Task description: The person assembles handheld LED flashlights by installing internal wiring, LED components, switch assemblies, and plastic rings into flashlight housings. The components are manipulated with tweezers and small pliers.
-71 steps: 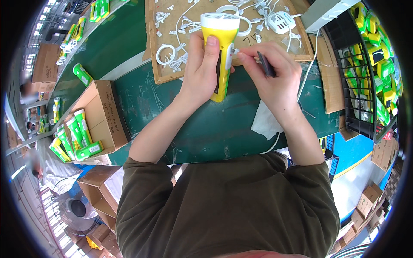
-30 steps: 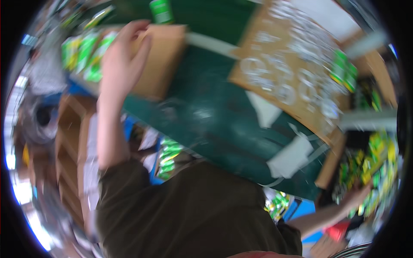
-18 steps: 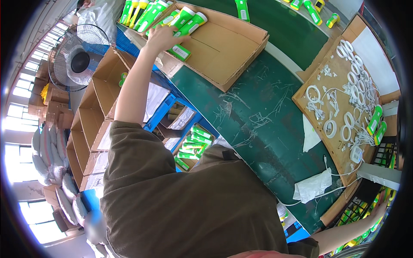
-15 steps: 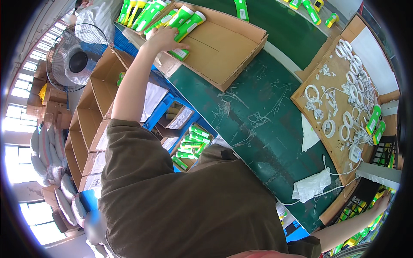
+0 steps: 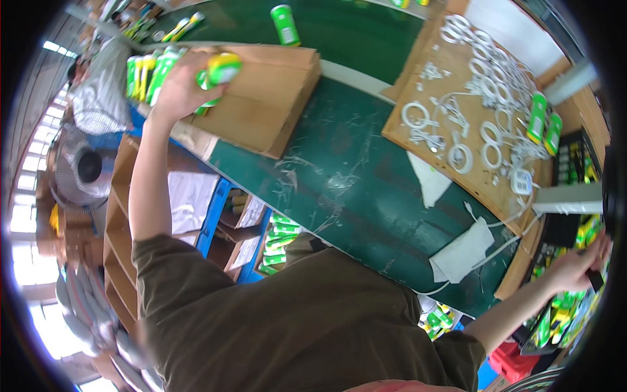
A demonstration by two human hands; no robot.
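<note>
My left hand point(image 5: 179, 90), arm stretched out to the far left, is closed around a green-and-yellow flashlight point(image 5: 224, 68) above a shallow cardboard box point(image 5: 261, 85). Its grip is partly blurred. More green flashlights point(image 5: 162, 73) lie in a row at the left end of that box, partly behind my hand. At the far right, my right hand point(image 5: 578, 266) is over a black crate holding several green-and-yellow flashlights point(image 5: 563, 312). A small dark piece point(image 5: 595, 280) shows at its fingers; whether they grip it is too indistinct to tell.
A brown board point(image 5: 450, 140) carries white cable rings on the green table point(image 5: 353, 189). Two green flashlights point(image 5: 537, 117) lie at the board's right side. One flashlight point(image 5: 285, 26) stands beyond the box. A crumpled white sheet point(image 5: 462, 250) lies near the front edge. Cardboard compartments point(image 5: 121, 261) stand at left.
My left hand has lifted with a flashlight in its grip. The view has swung, so the box and table appear further left. My right hand has shifted over the crate.
</note>
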